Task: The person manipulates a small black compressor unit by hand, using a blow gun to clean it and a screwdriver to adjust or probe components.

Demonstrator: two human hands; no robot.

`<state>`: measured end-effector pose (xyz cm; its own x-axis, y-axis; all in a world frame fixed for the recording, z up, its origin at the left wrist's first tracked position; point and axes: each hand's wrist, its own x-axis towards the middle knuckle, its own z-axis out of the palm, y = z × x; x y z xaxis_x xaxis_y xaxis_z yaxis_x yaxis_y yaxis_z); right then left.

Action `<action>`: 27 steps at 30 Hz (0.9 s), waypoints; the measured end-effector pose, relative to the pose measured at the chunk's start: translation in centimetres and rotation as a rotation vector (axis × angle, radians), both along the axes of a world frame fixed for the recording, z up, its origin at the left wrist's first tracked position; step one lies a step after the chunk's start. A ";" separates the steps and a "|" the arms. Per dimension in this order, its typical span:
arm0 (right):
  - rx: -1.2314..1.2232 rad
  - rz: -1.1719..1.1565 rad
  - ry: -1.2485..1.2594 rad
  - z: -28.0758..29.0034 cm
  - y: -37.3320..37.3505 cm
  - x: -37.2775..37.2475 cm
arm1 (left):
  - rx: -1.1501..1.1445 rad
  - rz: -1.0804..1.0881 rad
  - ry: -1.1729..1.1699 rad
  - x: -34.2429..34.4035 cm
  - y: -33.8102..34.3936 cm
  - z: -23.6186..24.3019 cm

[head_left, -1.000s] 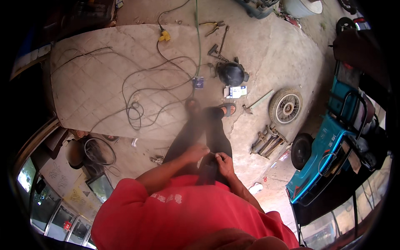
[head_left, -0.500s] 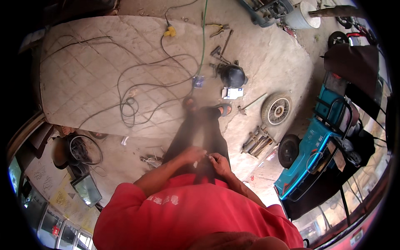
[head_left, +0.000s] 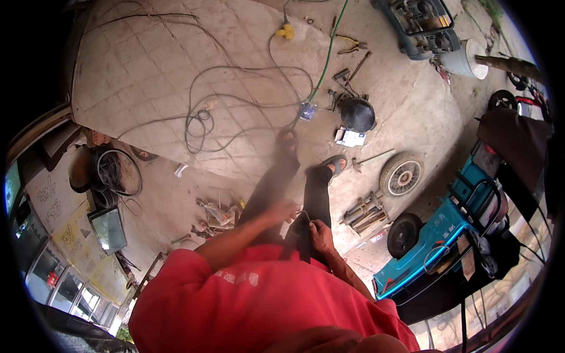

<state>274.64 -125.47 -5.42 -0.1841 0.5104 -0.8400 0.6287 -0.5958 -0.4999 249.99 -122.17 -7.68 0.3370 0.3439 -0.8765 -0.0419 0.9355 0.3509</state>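
Both of my hands are close together in front of my dark trousers, below the hem of my red shirt. My left hand (head_left: pixel 283 211) is closed, its fingertips pinched and slightly blurred. Close on its right, my right hand (head_left: pixel 321 236) is also closed, with thumb and fingers pressed together. Between them curves a thin, light wire-like strand (head_left: pixel 304 213), which both hands appear to pinch; its exact kind is too small to tell. A dark strip (head_left: pixel 295 236) shows between my wrists, perhaps cloth or a strap.
A long cable (head_left: pixel 189 112) lies looped on the concrete ahead, with a green hose (head_left: pixel 329 56). Right of my feet are a round black machine part (head_left: pixel 357 115), a spoked wheel (head_left: pixel 402 175) and a metal frame (head_left: pixel 366 212). A blue three-wheeler (head_left: pixel 432 241) stands at the right.
My hands have drawn slightly apart, and the thin strand between them shows more plainly. My feet stand farther apart. The whole view has shifted, with the floor things appearing farther right.
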 end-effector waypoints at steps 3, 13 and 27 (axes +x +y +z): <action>-0.043 0.063 -0.007 0.9 0.2 1.9 | -0.054 0.054 0.037 1.7 -1.7 -0.6; -0.004 0.066 -0.025 -1.6 -3.4 5.2 | -0.039 -0.017 0.136 6.1 -2.7 -0.9; -0.039 0.035 0.314 2.0 -1.4 8.1 | 0.189 -0.421 0.220 10.7 -4.3 -1.2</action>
